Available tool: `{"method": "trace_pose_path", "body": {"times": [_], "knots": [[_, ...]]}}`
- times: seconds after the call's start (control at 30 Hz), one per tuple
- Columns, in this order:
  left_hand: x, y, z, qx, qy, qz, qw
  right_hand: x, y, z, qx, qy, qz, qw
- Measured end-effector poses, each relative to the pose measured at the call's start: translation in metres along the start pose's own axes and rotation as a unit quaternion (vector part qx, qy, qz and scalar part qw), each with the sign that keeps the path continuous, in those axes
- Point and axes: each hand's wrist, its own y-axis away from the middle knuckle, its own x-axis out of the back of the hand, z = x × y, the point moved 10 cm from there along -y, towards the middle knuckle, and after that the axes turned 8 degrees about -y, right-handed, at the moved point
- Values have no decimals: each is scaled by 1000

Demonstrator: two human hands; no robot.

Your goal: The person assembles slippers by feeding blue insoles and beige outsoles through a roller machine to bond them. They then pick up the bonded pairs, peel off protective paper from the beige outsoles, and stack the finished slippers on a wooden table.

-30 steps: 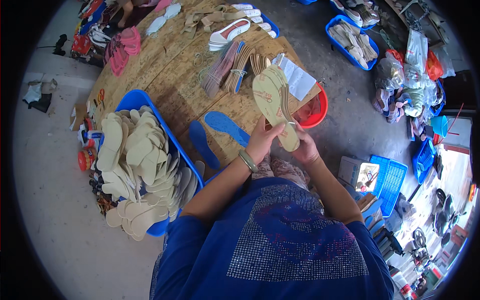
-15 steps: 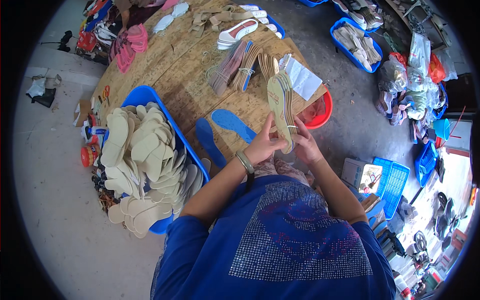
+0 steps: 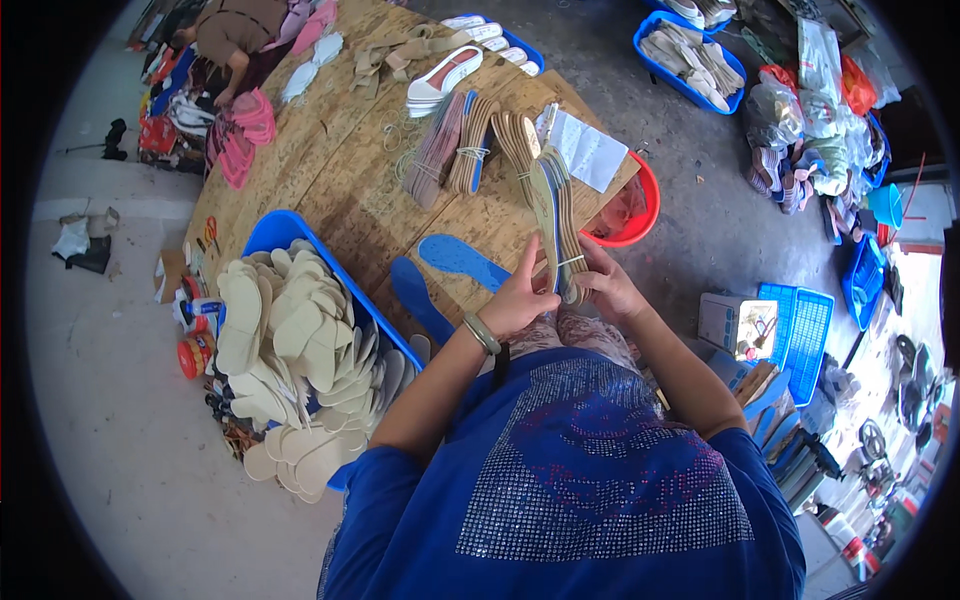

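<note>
Beige insoles (image 3: 565,205) in a pale band (image 3: 571,261) sat pinched between our left hand (image 3: 515,305) and right hand (image 3: 613,288). We seemed mid-bundling; the next move likely called for evening edges.

Passage left, crowding right
Between the blue tub (image 3: 268,228) and tied bundles (image 3: 433,160), the person's left hand (image 3: 520,300) could cross the tabletop (image 3: 322,200); two blue insoles (image 3: 455,258) lie at the near end, a red basin (image 3: 649,200) hems the right
</note>
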Motion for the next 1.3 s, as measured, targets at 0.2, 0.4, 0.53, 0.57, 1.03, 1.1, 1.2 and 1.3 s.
{"method": "trace_pose_path", "body": {"times": [0.2,0.4,0.53,0.57,1.03,1.1,1.2,1.3], "knots": [[-2,-11,9,11,3,-14,1000,21,2,-10,23,31,27,999],[-7,-21,-1,18,142,-37,989,20,9,-23,43,120,38,991],[-12,-29,-6,18,204,-42,978,24,12,-28,82,136,45,986],[-12,-30,-7,20,213,-39,976,24,13,-30,90,139,46,985],[-42,-51,-12,13,215,-64,974,9,49,-69,246,395,77,882],[-44,-56,-17,31,189,-42,981,25,55,-65,267,389,91,877],[-69,-71,-17,53,143,-53,987,36,93,-77,255,372,120,884],[-114,-85,-10,71,102,-95,988,67,127,-74,281,351,184,874]]}}
